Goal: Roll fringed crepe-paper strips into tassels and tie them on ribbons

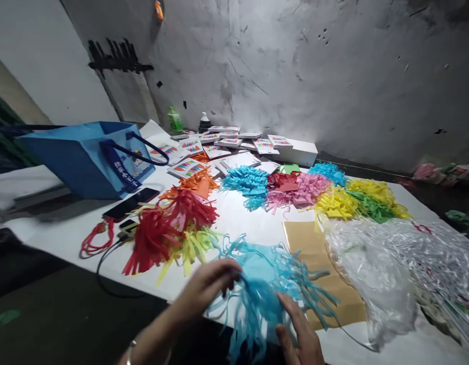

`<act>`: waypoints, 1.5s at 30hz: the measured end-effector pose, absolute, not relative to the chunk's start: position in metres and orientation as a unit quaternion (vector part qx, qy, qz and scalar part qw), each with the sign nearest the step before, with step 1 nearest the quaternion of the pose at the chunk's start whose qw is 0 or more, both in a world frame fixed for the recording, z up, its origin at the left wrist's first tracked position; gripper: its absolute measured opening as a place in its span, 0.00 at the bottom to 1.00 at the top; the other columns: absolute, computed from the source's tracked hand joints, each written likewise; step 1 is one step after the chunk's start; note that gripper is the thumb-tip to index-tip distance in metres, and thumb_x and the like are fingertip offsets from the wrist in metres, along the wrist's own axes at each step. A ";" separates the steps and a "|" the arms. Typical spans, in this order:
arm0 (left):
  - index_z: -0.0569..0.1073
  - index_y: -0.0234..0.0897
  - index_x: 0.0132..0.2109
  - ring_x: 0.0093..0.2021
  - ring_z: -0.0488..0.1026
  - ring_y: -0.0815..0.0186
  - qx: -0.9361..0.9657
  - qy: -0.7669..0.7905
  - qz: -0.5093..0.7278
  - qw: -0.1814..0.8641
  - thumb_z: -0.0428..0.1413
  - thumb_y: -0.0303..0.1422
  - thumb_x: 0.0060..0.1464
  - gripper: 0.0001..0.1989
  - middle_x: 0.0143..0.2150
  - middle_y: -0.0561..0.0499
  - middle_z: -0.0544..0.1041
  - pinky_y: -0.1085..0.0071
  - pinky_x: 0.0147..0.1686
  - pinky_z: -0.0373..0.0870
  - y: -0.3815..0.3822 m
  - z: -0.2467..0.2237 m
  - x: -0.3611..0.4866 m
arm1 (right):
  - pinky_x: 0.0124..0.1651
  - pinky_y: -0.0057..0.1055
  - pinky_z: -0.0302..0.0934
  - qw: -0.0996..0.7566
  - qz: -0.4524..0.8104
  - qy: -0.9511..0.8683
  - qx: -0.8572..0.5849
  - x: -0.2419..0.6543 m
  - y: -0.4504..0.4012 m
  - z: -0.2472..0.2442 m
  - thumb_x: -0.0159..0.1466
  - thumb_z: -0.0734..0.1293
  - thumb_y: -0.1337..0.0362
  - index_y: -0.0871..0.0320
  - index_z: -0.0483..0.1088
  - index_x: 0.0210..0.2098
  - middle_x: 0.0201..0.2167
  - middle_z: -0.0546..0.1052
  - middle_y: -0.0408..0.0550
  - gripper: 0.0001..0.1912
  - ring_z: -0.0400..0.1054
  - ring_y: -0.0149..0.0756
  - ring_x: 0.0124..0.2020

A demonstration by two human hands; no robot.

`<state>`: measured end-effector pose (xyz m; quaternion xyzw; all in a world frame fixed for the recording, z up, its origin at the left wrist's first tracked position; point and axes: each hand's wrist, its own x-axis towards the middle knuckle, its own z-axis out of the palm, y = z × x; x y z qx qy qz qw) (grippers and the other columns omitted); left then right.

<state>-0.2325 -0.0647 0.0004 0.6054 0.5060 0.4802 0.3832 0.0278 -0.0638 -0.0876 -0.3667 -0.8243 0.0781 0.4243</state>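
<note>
A light-blue fringed tissue-paper tassel (267, 299) hangs over the table's near edge between my hands, slightly blurred. My left hand (213, 284) pinches its upper left end, fingers curled together. At its right side, my right hand (301, 332) grips the paper between thumb and fingers. Behind it on the table lies more light-blue fringed tissue paper (259, 263) with its strips spread out. Left of that are red fringed tassels (158, 233) on top of yellow-green ones (196, 246). A tan paper sheet (341, 294) lies to the right, partly under the blue strips.
Along the white table (234, 218) lie orange, blue, red, pink, yellow and green fringed bundles (295, 187). Behind are stacked printed packs (219, 144). A blue gift bag (86, 157) and phone (131, 204) are left; clear plastic bags (379, 274) are right. A grey wall stands behind.
</note>
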 end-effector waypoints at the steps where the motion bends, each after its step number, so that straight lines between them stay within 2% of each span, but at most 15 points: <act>1: 0.79 0.35 0.41 0.25 0.74 0.64 0.591 0.541 0.499 0.331 0.55 0.43 0.62 0.16 0.29 0.46 0.79 0.72 0.24 0.71 -0.057 0.013 -0.260 | 0.52 0.39 0.73 0.411 0.064 -0.830 -0.373 0.024 -0.060 -0.090 0.72 0.59 0.62 0.55 0.63 0.62 0.54 0.77 0.53 0.20 0.71 0.46 0.57; 3: 0.79 0.32 0.43 0.28 0.75 0.63 0.554 0.640 0.508 0.163 0.55 0.41 0.60 0.16 0.31 0.48 0.79 0.70 0.29 0.73 -0.038 0.039 -0.313 | 0.57 0.42 0.70 0.376 0.033 -0.857 -0.350 0.016 -0.049 -0.094 0.70 0.60 0.68 0.55 0.63 0.63 0.58 0.75 0.51 0.22 0.66 0.45 0.63; 5: 0.76 0.27 0.50 0.36 0.76 0.60 0.522 0.701 0.486 0.022 0.53 0.37 0.62 0.17 0.35 0.48 0.79 0.59 0.44 0.73 -0.017 0.061 -0.353 | 0.60 0.47 0.68 0.348 -0.003 -0.877 -0.330 0.006 -0.036 -0.096 0.68 0.59 0.72 0.58 0.63 0.64 0.61 0.72 0.53 0.25 0.63 0.47 0.64; 7: 0.72 0.25 0.55 0.52 0.72 0.48 0.519 0.708 0.478 -0.034 0.54 0.33 0.61 0.19 0.46 0.42 0.78 0.44 0.58 0.60 0.000 0.068 -0.367 | 0.60 0.50 0.67 0.321 -0.035 -0.886 -0.332 -0.003 -0.024 -0.100 0.65 0.59 0.75 0.62 0.63 0.62 0.60 0.73 0.56 0.26 0.66 0.48 0.62; 9: 0.71 0.25 0.56 0.61 0.64 0.42 0.568 0.677 0.466 -0.046 0.55 0.33 0.59 0.20 0.52 0.36 0.75 0.40 0.64 0.49 0.007 0.055 -0.350 | 0.60 0.51 0.67 0.302 -0.052 -0.892 -0.332 -0.009 -0.016 -0.104 0.64 0.58 0.77 0.62 0.69 0.57 0.55 0.77 0.56 0.23 0.72 0.47 0.57; 12: 0.76 0.34 0.50 0.50 0.75 0.52 0.708 0.573 0.412 0.014 0.54 0.36 0.61 0.14 0.46 0.39 0.80 0.56 0.55 0.68 -0.002 0.004 -0.280 | 0.60 0.52 0.66 0.301 -0.061 -0.891 -0.334 -0.009 -0.015 -0.114 0.64 0.58 0.78 0.61 0.72 0.50 0.50 0.80 0.55 0.20 0.74 0.46 0.53; 15: 0.80 0.44 0.47 0.44 0.79 0.59 0.817 0.459 0.340 0.079 0.65 0.44 0.51 0.18 0.43 0.47 0.83 0.67 0.51 0.72 -0.017 -0.049 -0.213 | 0.59 0.48 0.67 0.296 -0.087 -0.897 -0.316 -0.002 -0.022 -0.121 0.66 0.58 0.75 0.61 0.72 0.50 0.51 0.80 0.54 0.17 0.74 0.45 0.54; 19: 0.75 0.42 0.57 0.62 0.70 0.46 0.829 0.528 0.176 0.055 0.65 0.42 0.53 0.25 0.60 0.41 0.76 0.44 0.65 0.55 -0.005 -0.077 -0.207 | 0.55 0.44 0.69 0.297 -0.132 -0.890 -0.320 0.011 -0.035 -0.123 0.70 0.60 0.67 0.62 0.71 0.52 0.52 0.79 0.54 0.15 0.74 0.45 0.54; 23: 0.73 0.33 0.58 0.66 0.62 0.34 0.722 0.667 0.183 -0.012 0.54 0.29 0.63 0.18 0.63 0.28 0.70 0.25 0.60 0.44 0.010 -0.066 -0.247 | 0.57 0.41 0.66 0.302 -0.142 -0.886 -0.322 0.018 -0.044 -0.123 0.69 0.64 0.61 0.61 0.72 0.53 0.54 0.78 0.51 0.16 0.74 0.45 0.54; 25: 0.71 0.33 0.60 0.66 0.62 0.38 0.728 0.658 0.190 -0.027 0.54 0.31 0.63 0.19 0.64 0.30 0.69 0.32 0.62 0.48 -0.001 -0.063 -0.248 | 0.58 0.40 0.64 0.307 -0.144 -0.883 -0.325 0.019 -0.046 -0.122 0.69 0.64 0.58 0.61 0.72 0.53 0.53 0.79 0.50 0.17 0.74 0.44 0.53; 28: 0.68 0.41 0.61 0.63 0.67 0.49 0.856 0.476 0.204 -0.011 0.60 0.44 0.58 0.26 0.61 0.42 0.74 0.46 0.65 0.53 -0.033 -0.074 -0.222 | 0.63 0.39 0.58 0.324 -0.137 -0.880 -0.318 0.020 -0.048 -0.116 0.71 0.61 0.57 0.61 0.74 0.50 0.50 0.80 0.49 0.16 0.75 0.42 0.51; 34: 0.73 0.43 0.45 0.45 0.74 0.62 0.871 0.418 0.258 0.001 0.61 0.37 0.60 0.08 0.45 0.55 0.81 0.59 0.56 0.54 -0.066 -0.096 -0.204 | 0.74 0.39 0.33 0.321 -0.110 -0.901 -0.269 0.029 -0.054 -0.101 0.71 0.62 0.59 0.62 0.75 0.49 0.46 0.82 0.49 0.15 0.77 0.38 0.48; 39: 0.70 0.45 0.56 0.49 0.70 0.54 0.867 0.448 0.214 0.031 0.66 0.50 0.50 0.30 0.49 0.50 0.78 0.54 0.55 0.50 -0.072 -0.080 -0.225 | 0.71 0.39 0.44 0.417 -0.059 -0.866 -0.270 0.026 -0.062 -0.112 0.71 0.60 0.64 0.61 0.76 0.43 0.39 0.83 0.49 0.13 0.78 0.37 0.43; 43: 0.73 0.45 0.48 0.46 0.70 0.58 0.891 0.396 0.220 0.017 0.59 0.28 0.58 0.12 0.43 0.52 0.78 0.55 0.56 0.50 -0.079 -0.081 -0.217 | 0.68 0.40 0.49 0.404 -0.046 -0.882 -0.238 0.029 -0.069 -0.127 0.69 0.60 0.75 0.61 0.76 0.41 0.38 0.83 0.47 0.13 0.77 0.36 0.44; 45: 0.73 0.43 0.43 0.44 0.69 0.60 0.889 0.386 0.245 0.032 0.55 0.22 0.59 0.10 0.40 0.53 0.78 0.56 0.54 0.52 -0.081 -0.084 -0.213 | 0.67 0.41 0.50 0.382 -0.037 -0.893 -0.235 0.034 -0.073 -0.130 0.67 0.60 0.76 0.60 0.75 0.43 0.40 0.83 0.47 0.13 0.76 0.37 0.46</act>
